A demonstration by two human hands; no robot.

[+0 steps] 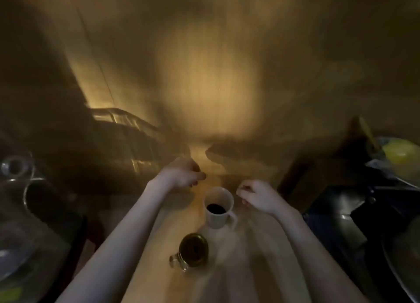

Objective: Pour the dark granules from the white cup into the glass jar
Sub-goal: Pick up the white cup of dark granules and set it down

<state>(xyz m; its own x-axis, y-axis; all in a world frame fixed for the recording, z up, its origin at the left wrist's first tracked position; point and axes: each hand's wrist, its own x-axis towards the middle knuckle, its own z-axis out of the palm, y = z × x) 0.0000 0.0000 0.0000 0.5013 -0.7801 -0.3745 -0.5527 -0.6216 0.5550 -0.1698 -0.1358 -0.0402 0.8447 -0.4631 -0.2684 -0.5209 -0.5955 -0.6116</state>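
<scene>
The picture is dim and blurred. A white cup [218, 209] with a handle stands upright on the wooden table [238, 268], dark granules visible in its bottom. Nearer to me stands the glass jar [193, 250], with a small handle at its lower left and something dark inside. My left hand [183, 172] hovers beyond and left of the cup, fingers curled with nothing in them. My right hand [255, 194] hangs just right of the cup's rim, fingers also curled and empty. Neither hand touches the cup or the jar.
A metal dish rack [127, 141] stands at the back left. Glass items [16, 166] sit at the far left edge. Dark pans and metal ware [354, 214] crowd the right side, with a yellow object [402, 157] behind them. A wall rises behind the table.
</scene>
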